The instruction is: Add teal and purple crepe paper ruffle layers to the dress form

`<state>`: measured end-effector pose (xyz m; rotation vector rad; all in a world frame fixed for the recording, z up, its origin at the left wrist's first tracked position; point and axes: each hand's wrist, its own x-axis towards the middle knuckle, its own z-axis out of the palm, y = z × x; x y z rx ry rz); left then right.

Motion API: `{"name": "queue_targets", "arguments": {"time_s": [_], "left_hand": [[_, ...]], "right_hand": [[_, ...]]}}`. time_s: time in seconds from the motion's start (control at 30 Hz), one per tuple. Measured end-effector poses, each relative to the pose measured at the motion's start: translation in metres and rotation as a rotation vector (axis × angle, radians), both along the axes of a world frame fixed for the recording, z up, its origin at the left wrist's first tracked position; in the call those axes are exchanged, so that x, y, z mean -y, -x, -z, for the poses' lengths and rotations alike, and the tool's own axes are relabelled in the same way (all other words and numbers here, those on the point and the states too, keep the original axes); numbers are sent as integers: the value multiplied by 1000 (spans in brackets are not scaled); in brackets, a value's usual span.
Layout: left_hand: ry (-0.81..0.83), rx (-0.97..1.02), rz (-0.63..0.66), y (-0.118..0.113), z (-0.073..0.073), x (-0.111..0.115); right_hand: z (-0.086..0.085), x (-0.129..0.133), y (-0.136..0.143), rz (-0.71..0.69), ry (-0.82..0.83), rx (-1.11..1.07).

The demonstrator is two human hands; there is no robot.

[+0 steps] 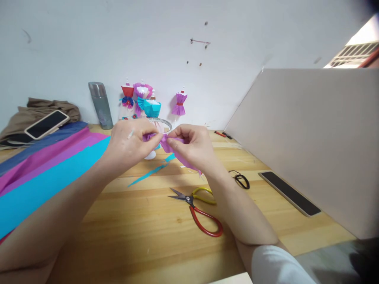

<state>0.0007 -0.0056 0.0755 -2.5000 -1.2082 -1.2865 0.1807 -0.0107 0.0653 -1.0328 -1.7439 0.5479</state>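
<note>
A strip of purple crepe paper [184, 158] is stretched between my two hands above the wooden table. My left hand [132, 142] pinches its left part between thumb and forefinger. Close beside it, my right hand [194, 146] pinches the same paper, and the strip's free end hangs down under the right palm. The fingertips nearly meet. Behind the hands shows a roll of tape [166, 123], partly hidden. Cut turquoise scraps [149, 175] lie below them. Open scissors [189, 199] with one yellow and one red handle rest nearer to me, beside my right forearm.
Turquoise paper [59, 179], pink and purple sheets lie at left, near a phone [47, 124] on brown cloth. A grey bottle [101, 105] and small paper dresses [179, 104] stand by the wall. At right are a black cord [242, 181], a dark flat device [288, 192] and a white panel [314, 138].
</note>
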Motion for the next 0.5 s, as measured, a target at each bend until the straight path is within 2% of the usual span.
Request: {"name": "queue_targets", "arguments": {"time_s": [0.13, 0.5], "left_hand": [[8, 17, -9, -2, 1, 2], [-2, 39, 14, -2, 0, 3]], "right_hand": [[1, 1, 2, 37, -43, 29], [1, 2, 2, -20, -22, -20]]}}
